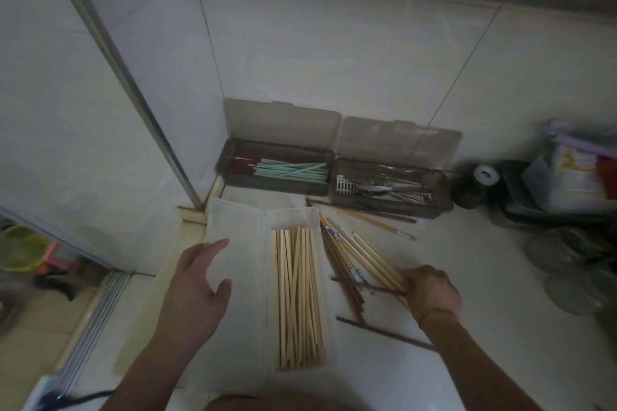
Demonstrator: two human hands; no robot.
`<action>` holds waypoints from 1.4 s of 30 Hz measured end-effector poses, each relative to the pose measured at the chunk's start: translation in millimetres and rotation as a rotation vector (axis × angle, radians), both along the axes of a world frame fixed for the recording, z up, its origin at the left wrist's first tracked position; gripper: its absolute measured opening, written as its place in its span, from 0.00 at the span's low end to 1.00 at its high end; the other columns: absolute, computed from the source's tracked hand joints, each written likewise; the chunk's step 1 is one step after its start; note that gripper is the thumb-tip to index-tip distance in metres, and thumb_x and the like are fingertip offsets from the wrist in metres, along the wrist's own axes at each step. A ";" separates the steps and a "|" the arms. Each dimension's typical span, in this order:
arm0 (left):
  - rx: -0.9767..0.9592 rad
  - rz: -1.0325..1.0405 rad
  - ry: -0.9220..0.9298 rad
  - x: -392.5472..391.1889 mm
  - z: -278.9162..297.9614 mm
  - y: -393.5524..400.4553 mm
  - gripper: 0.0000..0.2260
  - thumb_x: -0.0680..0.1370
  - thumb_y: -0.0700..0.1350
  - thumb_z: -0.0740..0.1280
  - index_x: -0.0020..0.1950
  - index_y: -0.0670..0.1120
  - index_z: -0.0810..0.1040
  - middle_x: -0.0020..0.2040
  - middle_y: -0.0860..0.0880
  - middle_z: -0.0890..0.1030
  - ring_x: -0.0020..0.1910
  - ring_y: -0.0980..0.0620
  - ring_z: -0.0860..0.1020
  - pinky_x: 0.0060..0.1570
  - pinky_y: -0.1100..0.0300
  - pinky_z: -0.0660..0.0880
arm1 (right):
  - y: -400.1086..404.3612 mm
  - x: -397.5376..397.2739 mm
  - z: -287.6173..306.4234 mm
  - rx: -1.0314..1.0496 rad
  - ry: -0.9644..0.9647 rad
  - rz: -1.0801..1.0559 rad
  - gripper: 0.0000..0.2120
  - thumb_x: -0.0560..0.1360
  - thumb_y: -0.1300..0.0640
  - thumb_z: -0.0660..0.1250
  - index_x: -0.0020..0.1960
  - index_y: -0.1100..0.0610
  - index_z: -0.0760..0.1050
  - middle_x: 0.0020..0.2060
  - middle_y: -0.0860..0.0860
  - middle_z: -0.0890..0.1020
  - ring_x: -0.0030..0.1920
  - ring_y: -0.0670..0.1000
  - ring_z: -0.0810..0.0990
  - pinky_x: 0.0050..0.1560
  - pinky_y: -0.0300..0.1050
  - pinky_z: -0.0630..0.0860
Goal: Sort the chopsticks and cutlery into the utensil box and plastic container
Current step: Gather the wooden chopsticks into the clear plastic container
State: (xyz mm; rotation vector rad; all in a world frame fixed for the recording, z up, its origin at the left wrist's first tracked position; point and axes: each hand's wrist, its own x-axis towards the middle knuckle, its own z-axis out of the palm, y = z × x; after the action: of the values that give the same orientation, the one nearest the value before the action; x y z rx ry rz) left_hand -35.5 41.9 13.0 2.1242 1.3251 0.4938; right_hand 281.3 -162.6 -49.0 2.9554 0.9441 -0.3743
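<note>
A clear plastic container [293, 217] lies open on the white counter, with several pale wooden chopsticks [297, 297] in its right half. Over its open lid [233, 227] hovers my left hand [197, 280], fingers relaxed and holding nothing. My right hand [430, 290] grips the near ends of a loose bundle of chopsticks [354, 253] to the container's right. At the back stands a brown utensil box [230, 157] with green and dark red chopsticks [287, 170], beside a second brown box [440, 183] of metal cutlery [384, 190].
More loose chopsticks [370, 217] lie in front of the cutlery box, and one dark stick [384, 334] lies near my right forearm. A dark jar [477, 187], a tray of packets [567, 183] and glassware [567, 264] crowd the right side. A tiled wall rises behind.
</note>
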 end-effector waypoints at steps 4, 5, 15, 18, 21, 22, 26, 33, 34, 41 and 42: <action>-0.010 0.007 0.013 1.0 -0.1 0.3 0.30 0.72 0.39 0.73 0.71 0.56 0.70 0.66 0.49 0.70 0.39 0.48 0.76 0.50 0.56 0.76 | 2.6 1.8 2.0 -0.048 0.020 -0.036 0.11 0.76 0.54 0.58 0.48 0.48 0.79 0.46 0.47 0.80 0.50 0.51 0.76 0.43 0.39 0.69; -0.013 0.009 0.016 0.7 -0.5 0.4 0.30 0.72 0.39 0.73 0.71 0.56 0.70 0.66 0.49 0.70 0.41 0.46 0.77 0.51 0.55 0.77 | 2.2 1.8 3.0 -0.059 0.027 -0.038 0.10 0.76 0.53 0.59 0.49 0.47 0.79 0.46 0.47 0.81 0.50 0.51 0.75 0.43 0.39 0.69; -0.005 0.029 0.020 1.9 1.6 -4.3 0.29 0.72 0.39 0.72 0.71 0.54 0.70 0.66 0.49 0.70 0.41 0.45 0.77 0.51 0.53 0.78 | -8.5 -20.8 38.5 0.549 -0.078 0.038 0.05 0.76 0.63 0.64 0.50 0.57 0.77 0.38 0.52 0.77 0.33 0.57 0.76 0.33 0.41 0.67; -0.002 0.016 0.015 1.2 0.6 -4.6 0.29 0.72 0.39 0.73 0.71 0.54 0.70 0.66 0.48 0.70 0.36 0.51 0.72 0.48 0.55 0.78 | 11.1 -53.7 65.7 0.788 -0.020 0.216 0.14 0.75 0.64 0.67 0.60 0.55 0.72 0.44 0.50 0.78 0.33 0.50 0.78 0.33 0.34 0.72; -0.001 0.014 0.008 0.1 0.4 -3.5 0.29 0.72 0.38 0.73 0.71 0.54 0.70 0.66 0.47 0.70 0.34 0.53 0.73 0.47 0.56 0.78 | 33.6 -89.5 79.1 0.856 0.050 0.488 0.08 0.76 0.55 0.62 0.54 0.49 0.74 0.45 0.46 0.80 0.37 0.42 0.78 0.40 0.29 0.72; -0.002 0.013 0.005 -0.2 0.6 -3.2 0.29 0.72 0.38 0.73 0.71 0.54 0.71 0.66 0.47 0.70 0.34 0.52 0.73 0.47 0.56 0.78 | 40.3 -100.7 78.3 0.825 0.043 0.573 0.07 0.75 0.54 0.62 0.51 0.48 0.76 0.43 0.45 0.81 0.38 0.42 0.78 0.42 0.32 0.74; -0.006 0.023 0.007 1.7 3.1 -4.6 0.29 0.73 0.39 0.73 0.71 0.54 0.70 0.66 0.48 0.70 0.30 0.55 0.72 0.45 0.59 0.76 | 56.0 -134.0 59.0 0.542 -0.077 0.803 0.06 0.70 0.52 0.63 0.41 0.46 0.79 0.33 0.42 0.81 0.44 0.46 0.79 0.63 0.59 0.70; -0.012 0.036 0.007 2.7 3.8 -5.6 0.30 0.73 0.39 0.73 0.72 0.54 0.69 0.67 0.48 0.70 0.33 0.55 0.73 0.45 0.60 0.73 | 58.1 -151.2 41.2 -0.062 -0.059 0.955 0.04 0.68 0.53 0.67 0.36 0.51 0.79 0.30 0.49 0.81 0.52 0.55 0.79 0.61 0.76 0.31; -0.009 0.033 0.008 2.2 2.5 -5.1 0.30 0.73 0.39 0.73 0.72 0.55 0.69 0.67 0.47 0.70 0.33 0.55 0.73 0.45 0.60 0.73 | 59.5 -150.4 45.6 -0.092 -0.025 0.947 0.05 0.70 0.54 0.65 0.38 0.52 0.79 0.33 0.50 0.82 0.55 0.56 0.77 0.60 0.75 0.28; -0.014 0.038 0.007 1.9 2.9 -4.4 0.30 0.73 0.39 0.73 0.71 0.55 0.70 0.66 0.48 0.69 0.30 0.58 0.74 0.45 0.61 0.73 | 49.9 -108.9 41.3 0.587 0.055 0.890 0.07 0.74 0.55 0.63 0.46 0.48 0.80 0.43 0.43 0.82 0.54 0.47 0.78 0.64 0.53 0.71; -0.013 0.038 0.009 1.8 2.6 -4.5 0.30 0.73 0.39 0.73 0.71 0.55 0.70 0.66 0.48 0.69 0.30 0.59 0.74 0.45 0.61 0.73 | 46.2 -95.6 38.6 0.732 0.027 0.785 0.06 0.73 0.58 0.65 0.46 0.50 0.81 0.43 0.46 0.82 0.50 0.48 0.79 0.57 0.48 0.75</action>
State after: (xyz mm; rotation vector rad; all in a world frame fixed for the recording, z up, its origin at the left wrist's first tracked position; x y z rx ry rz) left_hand -33.7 37.4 15.6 2.0962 1.3721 0.4902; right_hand 185.7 -116.4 -10.4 2.7125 2.5351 -0.0252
